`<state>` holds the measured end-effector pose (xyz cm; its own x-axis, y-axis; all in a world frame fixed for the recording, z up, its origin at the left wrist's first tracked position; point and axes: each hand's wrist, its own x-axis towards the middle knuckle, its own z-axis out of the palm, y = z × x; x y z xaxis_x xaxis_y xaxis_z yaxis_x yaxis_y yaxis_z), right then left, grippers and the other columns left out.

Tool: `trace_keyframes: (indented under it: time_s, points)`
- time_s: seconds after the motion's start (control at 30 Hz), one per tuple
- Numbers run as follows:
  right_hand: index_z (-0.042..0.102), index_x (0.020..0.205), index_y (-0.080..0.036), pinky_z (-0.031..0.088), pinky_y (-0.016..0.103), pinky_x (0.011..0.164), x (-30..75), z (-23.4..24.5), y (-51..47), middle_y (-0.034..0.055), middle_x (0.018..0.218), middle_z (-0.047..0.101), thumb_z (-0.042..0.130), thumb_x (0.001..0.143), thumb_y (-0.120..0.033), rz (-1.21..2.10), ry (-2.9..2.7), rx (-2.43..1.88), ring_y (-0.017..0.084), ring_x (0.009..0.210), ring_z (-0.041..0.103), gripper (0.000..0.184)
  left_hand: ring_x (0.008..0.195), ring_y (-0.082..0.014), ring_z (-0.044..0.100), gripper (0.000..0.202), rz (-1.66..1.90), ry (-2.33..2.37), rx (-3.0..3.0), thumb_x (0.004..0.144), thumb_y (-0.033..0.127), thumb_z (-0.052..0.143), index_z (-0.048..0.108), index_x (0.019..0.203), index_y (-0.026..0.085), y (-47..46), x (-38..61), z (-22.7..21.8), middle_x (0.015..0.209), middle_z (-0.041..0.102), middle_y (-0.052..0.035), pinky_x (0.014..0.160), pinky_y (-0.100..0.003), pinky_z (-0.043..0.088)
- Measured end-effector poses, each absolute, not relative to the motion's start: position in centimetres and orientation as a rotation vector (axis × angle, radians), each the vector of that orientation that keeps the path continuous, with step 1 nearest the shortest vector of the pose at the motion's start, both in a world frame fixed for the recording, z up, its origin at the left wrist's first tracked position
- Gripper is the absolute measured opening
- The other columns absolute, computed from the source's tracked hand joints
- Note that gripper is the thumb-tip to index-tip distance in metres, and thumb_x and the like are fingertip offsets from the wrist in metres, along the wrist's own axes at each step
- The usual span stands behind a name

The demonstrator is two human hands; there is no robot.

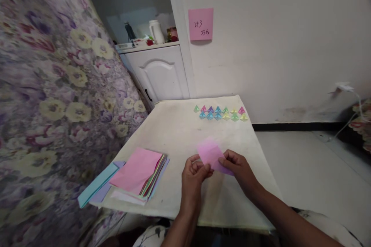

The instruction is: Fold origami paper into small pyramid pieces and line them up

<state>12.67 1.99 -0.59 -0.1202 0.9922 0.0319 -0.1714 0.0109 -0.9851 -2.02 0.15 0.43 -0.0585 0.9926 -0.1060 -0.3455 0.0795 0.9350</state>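
Note:
A small sheet of pink paper point(211, 153) is held up over the table between my two hands. My left hand point(194, 171) pinches its lower left edge, thumb in front and fingers behind. On the right edge, my right hand point(236, 164) grips the sheet between thumb and fingers. Past the hands, two rows of small folded paper pieces point(218, 113) in green, pink, purple, blue and yellow lie near the far right corner. A stack of coloured paper point(137, 170), pink on top, rests at the table's left front.
A pale cloth covers the table point(174, 131). Blue and lilac paper strips point(98, 185) jut past its left edge, beside a floral curtain point(72, 104). Behind stand a white cabinet point(160, 73) with a white jug point(157, 32) and a wall bearing a pink note point(201, 24).

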Motion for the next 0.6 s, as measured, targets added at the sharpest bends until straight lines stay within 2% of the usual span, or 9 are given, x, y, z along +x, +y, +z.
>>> trace_keyframes:
  time_s: [0.1, 0.3, 0.43, 0.6]
  points:
    - [0.049, 0.064, -0.017, 0.028, 0.021, 0.051, 12.4, -0.7, 2.1, -0.0054, 0.057, 0.042, 0.060, 0.076, -0.032, 1.345, -1.197, -1.011, 0.009, 0.053, 0.037, 0.022, 0.059, -0.0095, 0.059, 0.027, 1.251, 1.003, 0.745, 0.071, 0.025, 0.068, 0.057, 0.093, 0.014, 0.2, -1.5, 0.0, 0.072, 0.063, -0.0006, 0.057, -0.021, 0.047]
    - [0.054, 0.066, -0.016, 0.037, 0.022, 0.051, 12.1, -0.7, 1.9, -0.0031, 0.058, 0.051, 0.057, 0.076, -0.032, 1.410, -1.252, -1.070, 0.010, 0.054, 0.046, 0.019, 0.045, -0.0075, 0.051, 0.020, 1.196, 1.103, 0.748, 0.068, 0.026, 0.070, 0.061, 0.076, 0.009, 0.5, -1.1, -0.7, 0.052, 0.059, 0.0003, 0.047, -0.018, 0.040]
    - [0.054, 0.063, -0.015, 0.038, 0.022, 0.047, 12.1, -0.7, 1.6, -0.0036, 0.052, 0.052, 0.062, 0.069, -0.025, 1.466, -1.283, -1.131, 0.010, 0.048, 0.048, 0.014, 0.043, -0.0071, 0.048, 0.019, 1.294, 1.094, 0.741, 0.068, 0.027, 0.070, 0.061, 0.071, 0.011, 0.8, -1.6, -0.7, 0.049, 0.059, 0.0011, 0.046, -0.018, 0.037]
    - [0.052, 0.058, -0.016, 0.039, 0.022, 0.046, 12.0, -0.6, 1.5, -0.0037, 0.049, 0.052, 0.061, 0.069, -0.024, 1.409, -1.278, -1.141, 0.010, 0.045, 0.050, 0.016, 0.044, -0.0073, 0.049, 0.017, 1.366, 1.061, 0.706, 0.068, 0.025, 0.070, 0.059, 0.069, 0.012, 0.8, -1.9, -0.4, 0.049, 0.059, 0.0018, 0.047, -0.018, 0.038]
